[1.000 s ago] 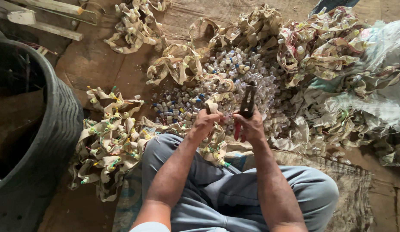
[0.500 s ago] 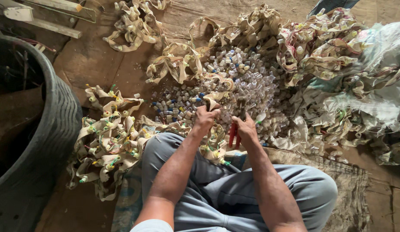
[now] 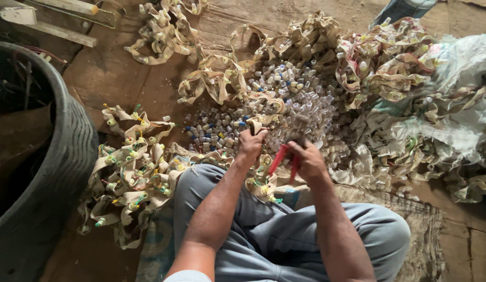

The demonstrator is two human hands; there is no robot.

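I sit cross-legged on a wooden floor. My left hand (image 3: pixel 251 143) grips a beige fabric strip (image 3: pixel 262 121) studded with small plastic caps, held just above my knees. My right hand (image 3: pixel 307 158) is closed on red-handled pliers (image 3: pixel 282 160), whose handles point down towards my lap. The pliers' jaws are hidden behind my fingers, close to the strip. In front of both hands lies a heap of small loose plastic caps (image 3: pixel 292 99), mostly clear and white with some blue.
Tangled piles of capped fabric strips lie at my left knee (image 3: pixel 133 172), at the far left (image 3: pixel 162 34) and to the right (image 3: pixel 389 62). A large dark tub (image 3: pixel 55 156) stands at the left. Crumpled plastic sacks (image 3: pixel 457 89) lie at the right. Wooden boards (image 3: pixel 55 21) sit top left.
My right hand has swung the pliers from raised and upright down to the strip, so the red handles now show. The left hand has stayed on the strip.
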